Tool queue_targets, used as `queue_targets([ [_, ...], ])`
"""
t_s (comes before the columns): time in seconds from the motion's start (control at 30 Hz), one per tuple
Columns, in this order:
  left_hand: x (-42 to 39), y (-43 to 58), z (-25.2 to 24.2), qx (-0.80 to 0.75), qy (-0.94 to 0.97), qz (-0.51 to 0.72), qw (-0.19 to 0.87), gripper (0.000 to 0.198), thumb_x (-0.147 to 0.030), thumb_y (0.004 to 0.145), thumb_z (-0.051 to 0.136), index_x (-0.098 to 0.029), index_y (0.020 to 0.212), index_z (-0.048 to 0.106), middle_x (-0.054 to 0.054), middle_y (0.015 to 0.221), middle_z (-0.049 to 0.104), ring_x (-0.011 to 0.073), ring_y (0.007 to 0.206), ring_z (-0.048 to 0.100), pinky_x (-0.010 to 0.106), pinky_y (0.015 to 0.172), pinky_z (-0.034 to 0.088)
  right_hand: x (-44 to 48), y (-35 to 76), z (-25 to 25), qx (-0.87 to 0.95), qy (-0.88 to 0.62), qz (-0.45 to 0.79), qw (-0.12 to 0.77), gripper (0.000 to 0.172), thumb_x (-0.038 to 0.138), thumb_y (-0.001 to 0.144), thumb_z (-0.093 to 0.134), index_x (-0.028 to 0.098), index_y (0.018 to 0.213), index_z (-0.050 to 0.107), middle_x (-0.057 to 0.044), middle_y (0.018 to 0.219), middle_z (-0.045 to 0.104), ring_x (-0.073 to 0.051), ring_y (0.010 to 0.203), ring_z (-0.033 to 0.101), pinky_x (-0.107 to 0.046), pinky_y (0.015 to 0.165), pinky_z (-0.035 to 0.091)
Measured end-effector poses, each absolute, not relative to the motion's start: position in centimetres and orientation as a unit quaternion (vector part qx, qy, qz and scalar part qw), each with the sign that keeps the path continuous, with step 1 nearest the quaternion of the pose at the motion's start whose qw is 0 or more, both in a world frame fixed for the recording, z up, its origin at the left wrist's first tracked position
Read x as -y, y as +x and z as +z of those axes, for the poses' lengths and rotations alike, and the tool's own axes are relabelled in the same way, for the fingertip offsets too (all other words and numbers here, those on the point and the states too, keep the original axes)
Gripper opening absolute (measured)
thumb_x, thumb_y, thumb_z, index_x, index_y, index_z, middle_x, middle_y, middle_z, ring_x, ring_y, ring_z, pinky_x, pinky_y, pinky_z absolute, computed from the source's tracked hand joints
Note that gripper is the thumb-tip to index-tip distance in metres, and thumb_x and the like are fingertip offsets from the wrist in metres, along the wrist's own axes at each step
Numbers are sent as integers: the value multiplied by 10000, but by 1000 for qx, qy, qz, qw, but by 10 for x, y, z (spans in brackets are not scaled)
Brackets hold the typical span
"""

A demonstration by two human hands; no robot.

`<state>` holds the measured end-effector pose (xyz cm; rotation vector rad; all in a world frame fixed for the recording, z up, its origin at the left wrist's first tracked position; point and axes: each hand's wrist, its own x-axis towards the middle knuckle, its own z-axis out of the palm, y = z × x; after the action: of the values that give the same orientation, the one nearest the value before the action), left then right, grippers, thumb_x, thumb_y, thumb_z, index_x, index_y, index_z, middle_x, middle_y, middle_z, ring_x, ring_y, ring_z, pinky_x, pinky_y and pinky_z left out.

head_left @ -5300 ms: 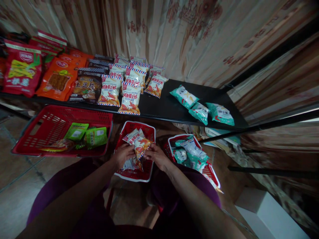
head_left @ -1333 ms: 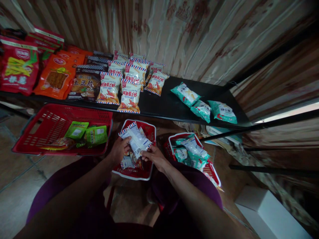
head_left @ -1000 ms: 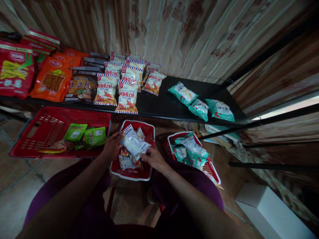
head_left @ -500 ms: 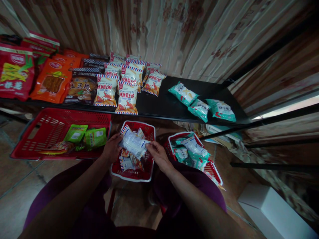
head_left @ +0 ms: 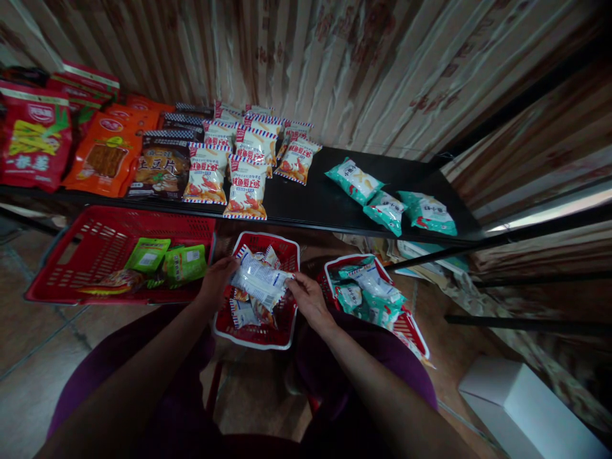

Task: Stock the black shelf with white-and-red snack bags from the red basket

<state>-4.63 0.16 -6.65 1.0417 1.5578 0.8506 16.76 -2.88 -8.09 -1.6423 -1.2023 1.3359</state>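
Both hands hold one snack bag [head_left: 259,278] by its two ends, its white printed back facing up. My left hand [head_left: 218,282] is closed on the left end, and my right hand [head_left: 308,297] pinches the right end between thumb and fingers. Below the bag is a red basket [head_left: 292,255] with a white rim, holding several more snack bags with striped edges. On the black shelf [head_left: 296,207] in front, white and orange snack bags [head_left: 246,187] of similar look stand and lean in rows.
Teal snack bags [head_left: 356,180] lie on the shelf's right part; red, orange and brown packs [head_left: 160,167] fill its left. A red basket [head_left: 102,236] with green packets is at left, another basket [head_left: 329,268] with teal bags at right. A white box [head_left: 521,395] sits lower right.
The view has shifted slightly, so everything appears a little further right. Both hands keep hold of the snack bag, which looks slightly more tilted, its right end lower.
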Motion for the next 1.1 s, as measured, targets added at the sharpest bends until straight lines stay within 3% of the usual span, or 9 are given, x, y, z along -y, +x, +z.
queue_targets([
  [0.13, -1, -41, -67, -637, 318, 385, 588, 401, -496, 590, 652, -138, 772, 660, 52, 686, 658, 185, 656, 591, 276, 610, 465, 29, 168, -81, 466, -640, 507, 342, 209, 366, 735, 523, 183, 643, 567, 47, 522, 514, -103, 505, 474, -210, 509, 378],
  [0.33, -1, -40, -85, -662, 297, 374, 578, 389, -509, 590, 615, -150, 739, 614, 3, 601, 593, 127, 532, 520, 249, 538, 419, 28, 170, -90, 508, -683, 450, 270, 242, 378, 776, 466, 182, 737, 602, 25, 579, 556, -134, 548, 528, -256, 569, 448],
  [0.4, 0, -39, -94, -681, 311, 352, 562, 330, -468, 646, 577, -150, 731, 608, -16, 561, 555, 110, 495, 485, 232, 503, 382, 29, 170, -91, 543, -696, 397, 252, 230, 345, 777, 476, 182, 857, 617, -12, 713, 619, -166, 648, 580, -318, 668, 494],
  [0.47, 0, -36, -102, -700, 333, 322, 544, 267, -405, 706, 531, -152, 715, 613, -26, 524, 524, 105, 478, 464, 221, 482, 348, 30, 169, -90, 600, -688, 317, 256, 332, 259, 757, 505, 181, 1068, 589, -73, 955, 641, -213, 849, 607, -396, 817, 494],
  [0.57, -1, -34, -106, -730, 375, 262, 508, 212, -316, 747, 522, -150, 679, 634, -16, 502, 520, 118, 513, 489, 218, 488, 323, 32, 167, -88, 711, -619, 213, 258, 579, 89, 723, 486, 223, 1286, 489, -105, 1255, 537, -252, 1151, 489, -462, 981, 421],
  [0.7, -5, -34, -100, -756, 424, 184, 463, 201, -266, 780, 533, -141, 703, 671, 31, 586, 605, 152, 637, 565, 228, 541, 335, 34, 165, -88, 802, -516, 183, 237, 681, -38, 695, 422, 283, 1289, 514, -47, 1299, 543, -239, 1235, 418, -487, 1023, 395],
  [0.9, -9, -36, -92, -755, 454, 112, 460, 243, -260, 818, 506, -135, 733, 696, 73, 671, 664, 165, 681, 608, 237, 574, 357, 34, 161, -88, 832, -463, 219, 215, 569, 2, 742, 408, 194, 1257, 554, -84, 1271, 585, -214, 1220, 477, -462, 1038, 402],
  [1.1, -7, -38, -100, -754, 419, 125, 491, 204, -237, 799, 528, -134, 722, 687, 70, 638, 663, 162, 653, 620, 226, 548, 366, 36, 159, -79, 845, -432, 245, 196, 459, 117, 842, 412, 163, 1285, 524, -109, 1315, 551, -213, 1242, 479, -454, 1065, 375],
])
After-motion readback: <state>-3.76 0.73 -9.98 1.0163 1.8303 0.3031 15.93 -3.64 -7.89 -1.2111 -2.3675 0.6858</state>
